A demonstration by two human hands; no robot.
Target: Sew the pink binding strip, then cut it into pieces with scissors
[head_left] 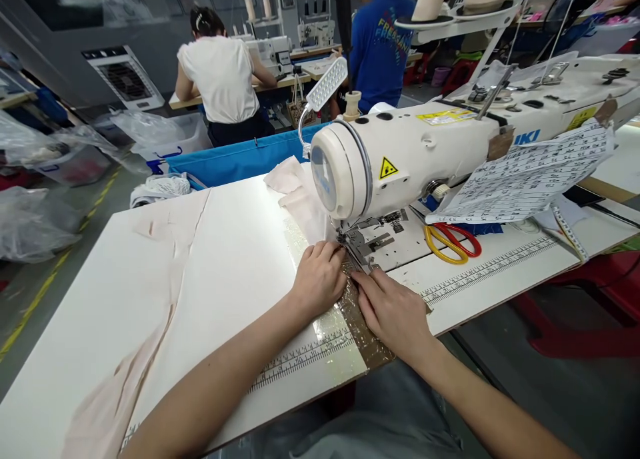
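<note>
My left hand [323,272] is closed beside the needle area of a white sewing machine [400,159], its fingers curled at the near end of a pale pink fabric piece [307,206]. The fabric lies behind the presser foot [355,242] and runs away from me. Just right of the foot, my right hand [393,306] has its thumb and index finger drawn together. Whatever lies between those fingertips is hidden. Under both hands, shiny brown tape [373,342] covers a strip of the table.
Yellow-and-red-handled scissors [453,242] lie right of the needle plate. A printed cloth [525,172] hangs from the machine arm, near a measuring tape [570,232]. More pale pink fabric [145,359] stretches along the left of the white table [240,266]. Two people sit beyond the blue cloth bin [240,156].
</note>
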